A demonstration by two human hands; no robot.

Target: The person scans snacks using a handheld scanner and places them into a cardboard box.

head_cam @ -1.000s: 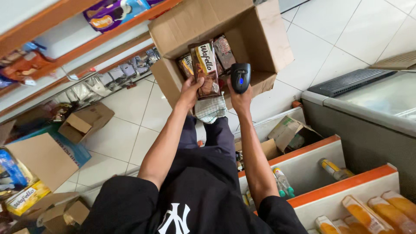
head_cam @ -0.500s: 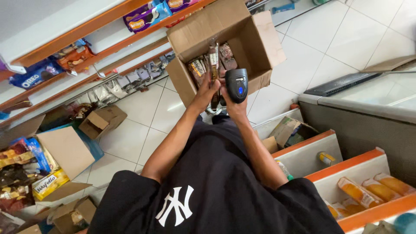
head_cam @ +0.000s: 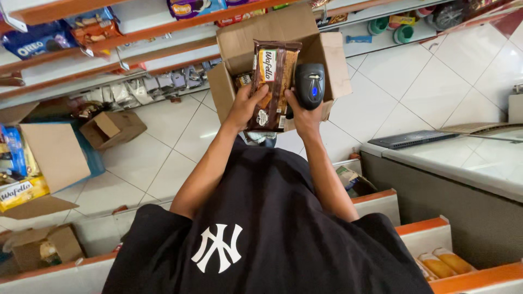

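My left hand (head_cam: 246, 106) grips a long brown wafer pack (head_cam: 272, 81) by its lower left edge and holds it upright in front of me. My right hand (head_cam: 304, 117) is closed around a black handheld scanner (head_cam: 309, 86), which sits just right of the pack, touching or nearly touching its edge. Behind both stands an open cardboard box (head_cam: 237, 48) on the tiled floor, with more brown packs partly visible inside it.
Orange-edged shelves (head_cam: 136, 38) with snack packets run along the top. Open cardboard boxes (head_cam: 111, 128) lie on the floor at left. A chest freezer (head_cam: 463, 163) stands at right. White bins with packaged buns (head_cam: 444, 264) are at lower right.
My left hand has lifted the wafer pack up out of the box and turned its front toward me. The scanner stays beside it. The view has shifted toward the shelves.
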